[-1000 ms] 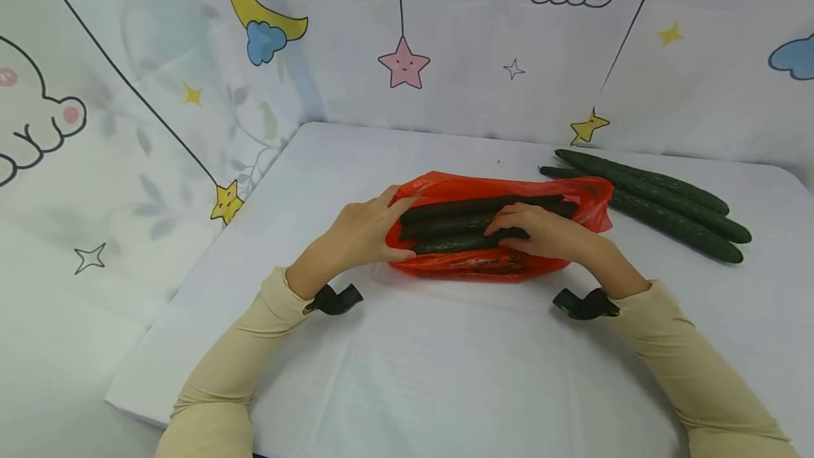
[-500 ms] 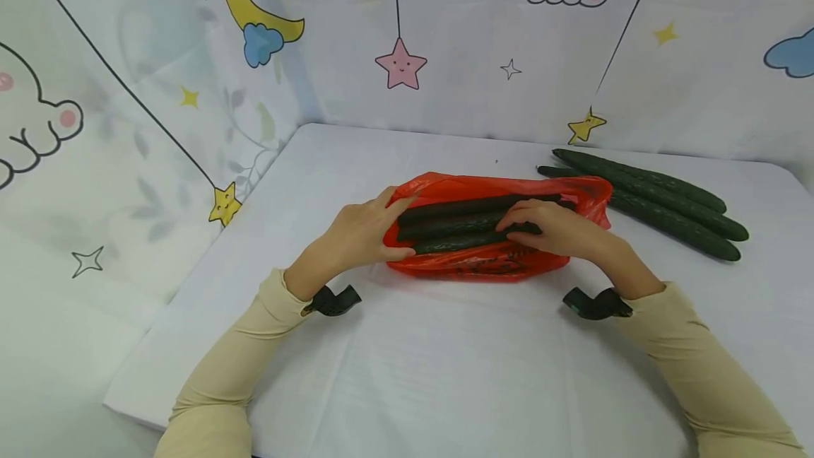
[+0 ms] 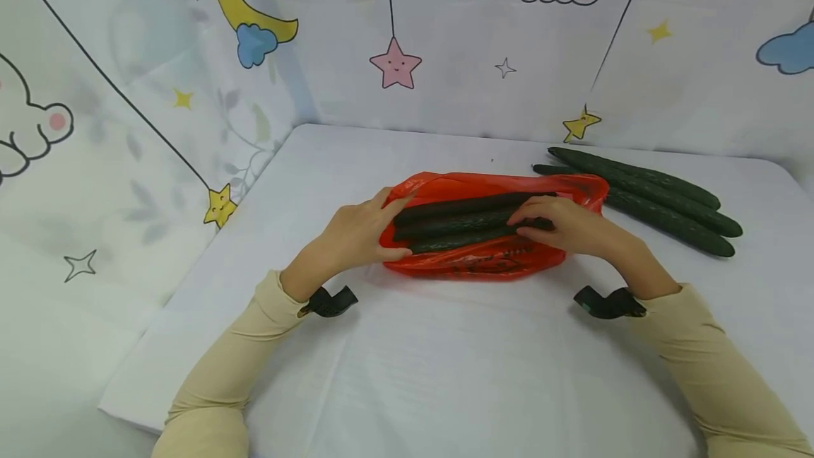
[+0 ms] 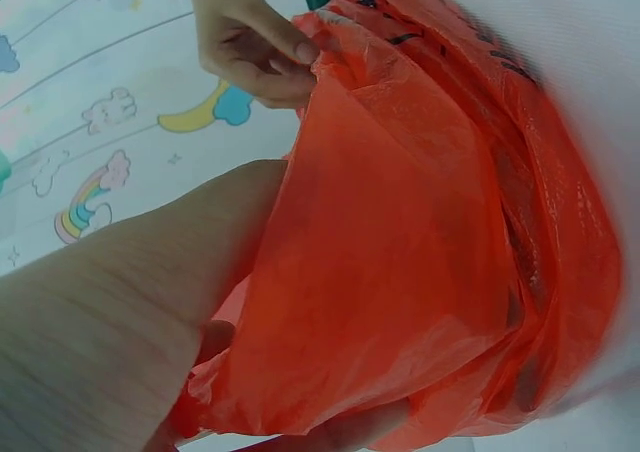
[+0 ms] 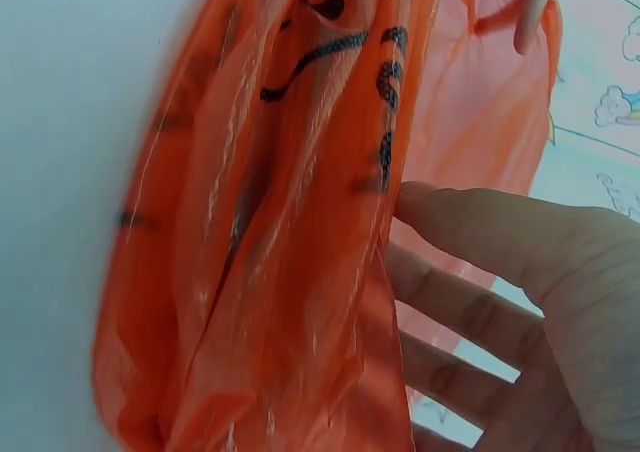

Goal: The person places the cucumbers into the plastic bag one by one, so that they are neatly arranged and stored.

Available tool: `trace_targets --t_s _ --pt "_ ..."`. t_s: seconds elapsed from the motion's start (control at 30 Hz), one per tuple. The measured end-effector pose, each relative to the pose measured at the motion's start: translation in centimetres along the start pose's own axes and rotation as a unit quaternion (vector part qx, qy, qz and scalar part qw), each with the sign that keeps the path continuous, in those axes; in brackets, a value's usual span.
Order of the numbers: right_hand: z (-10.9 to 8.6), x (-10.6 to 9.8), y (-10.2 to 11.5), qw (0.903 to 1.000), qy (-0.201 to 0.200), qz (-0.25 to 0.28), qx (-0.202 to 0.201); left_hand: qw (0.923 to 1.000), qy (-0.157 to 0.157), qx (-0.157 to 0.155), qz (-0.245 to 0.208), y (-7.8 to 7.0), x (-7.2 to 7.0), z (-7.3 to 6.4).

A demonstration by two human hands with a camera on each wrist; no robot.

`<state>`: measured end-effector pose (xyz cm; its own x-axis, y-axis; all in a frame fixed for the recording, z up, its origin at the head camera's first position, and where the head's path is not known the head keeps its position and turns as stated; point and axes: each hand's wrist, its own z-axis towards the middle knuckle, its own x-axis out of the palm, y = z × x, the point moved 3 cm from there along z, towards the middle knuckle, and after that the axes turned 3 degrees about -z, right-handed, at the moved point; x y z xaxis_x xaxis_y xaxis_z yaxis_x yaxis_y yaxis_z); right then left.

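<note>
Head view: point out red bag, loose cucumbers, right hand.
Red bag (image 3: 445, 266), head view: near side wall.
Loose cucumbers (image 3: 670, 201), head view: middle of the centre one.
Right hand (image 3: 566, 223), head view: back of it.

– What's on the bench (image 3: 445, 359)?
– A bag (image 3: 483, 267), with three cucumbers (image 3: 451, 225) lying side by side in it.
– Any more?
– Three other cucumbers (image 3: 670, 202), right of the bag, their left ends partly behind it.
– And the backdrop (image 3: 458, 13)?
– Behind the bench, and along its left side.

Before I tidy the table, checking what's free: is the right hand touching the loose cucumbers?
Apart. In the head view, white table shows between the right hand and the loose cucumbers.
</note>
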<state>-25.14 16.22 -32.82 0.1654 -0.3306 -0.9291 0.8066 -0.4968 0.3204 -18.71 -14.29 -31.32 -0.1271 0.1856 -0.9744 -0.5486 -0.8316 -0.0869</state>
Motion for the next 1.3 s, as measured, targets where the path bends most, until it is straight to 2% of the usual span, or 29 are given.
trace_targets --t_s 0.23,0.53,0.97,1.1,1.3 --pt "-0.8 -0.6 -0.4 0.9997 -0.021 -0.011 0.004 1.0000 0.004 -0.003 -0.002 0.0 0.1 -0.1" --pt "-2.0 -2.0 -0.7 0.9985 -0.044 -0.010 0.032 1.0000 0.005 -0.004 -0.005 0.1 0.2 -0.1" --pt "-4.2 -3.9 -1.7 0.9939 -0.100 -0.033 0.033 1.0000 0.000 0.002 -0.006 0.1 0.1 -0.1" --pt "-5.0 -4.4 -2.3 0.9918 -0.107 -0.043 0.055 1.0000 0.000 0.003 -0.004 -0.1 0.1 -0.1" --pt "-6.2 -5.4 -2.8 0.9854 -0.105 -0.058 0.121 0.9999 -0.007 0.010 -0.001 -0.1 0.1 -0.1"
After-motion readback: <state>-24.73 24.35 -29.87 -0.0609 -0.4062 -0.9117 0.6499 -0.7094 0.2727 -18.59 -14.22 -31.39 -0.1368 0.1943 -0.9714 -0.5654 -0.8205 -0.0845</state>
